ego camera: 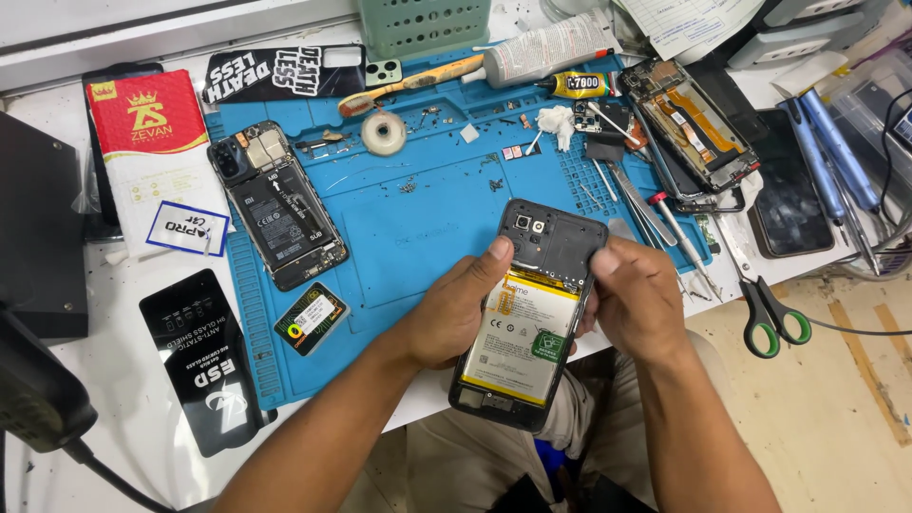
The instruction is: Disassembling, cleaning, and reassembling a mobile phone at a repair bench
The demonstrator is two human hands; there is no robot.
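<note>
I hold an opened black phone over the table's front edge, back cover off, its white and yellow battery exposed. My left hand grips the phone's left side, thumb resting near the top of the battery. My right hand clasps the right edge, fingers curled against the upper frame beside the camera area. Whether the right fingers pinch a small part is hidden.
A blue repair mat covers the white table. On it lie another opened phone, a tape roll, tweezers and a glue tube. A third dismantled phone and green-handled scissors lie right. Packages sit left.
</note>
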